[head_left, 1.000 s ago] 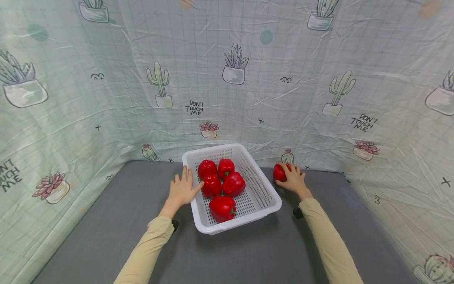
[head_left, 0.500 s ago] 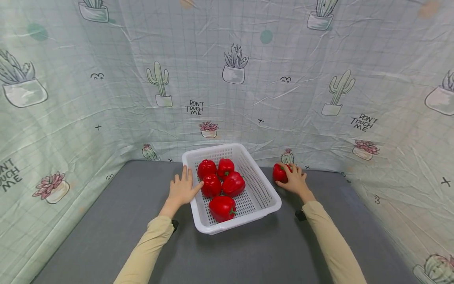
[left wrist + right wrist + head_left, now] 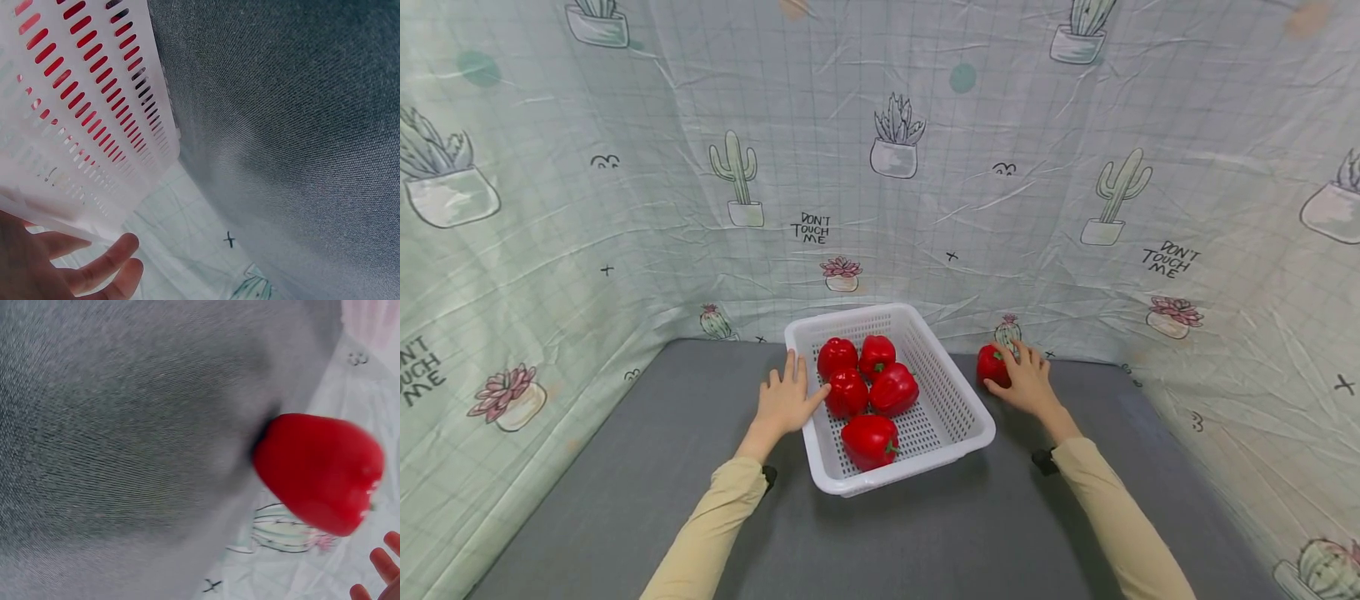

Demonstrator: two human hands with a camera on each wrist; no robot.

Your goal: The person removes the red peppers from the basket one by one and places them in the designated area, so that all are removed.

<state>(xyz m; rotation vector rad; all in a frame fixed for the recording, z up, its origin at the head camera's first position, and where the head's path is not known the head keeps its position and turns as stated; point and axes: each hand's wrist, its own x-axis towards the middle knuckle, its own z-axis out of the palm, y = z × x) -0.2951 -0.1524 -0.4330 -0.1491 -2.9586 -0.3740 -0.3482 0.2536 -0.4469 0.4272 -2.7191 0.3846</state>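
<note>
In the head view my left hand point(image 3: 781, 402) lies at the left rim of a white perforated plastic basket point(image 3: 925, 329), fingers spread and thumb reaching over the edge. The left wrist view shows its fingers point(image 3: 103, 265) outside the basket, just under the rim. Several red bell peppers point(image 3: 870, 442) rest inside the basket. Another red bell pepper point(image 3: 991, 367) sits on the table to the right of it. Beside that pepper is my right hand point(image 3: 1028, 383), fingers loosely spread. In the right wrist view a gap separates the visible fingertips point(image 3: 382, 565) from the pepper point(image 3: 319, 469).
A dark grey cloth-covered table point(image 3: 895, 542) lies beneath everything. Close behind the basket and the lone pepper hangs a pale curtain point(image 3: 955, 242) printed with cacti, which also encloses both sides.
My right hand has drawn back slightly to the right from the lone pepper, uncovering more of it, and its forearm has swung right. The left hand and basket have stayed in place.
</note>
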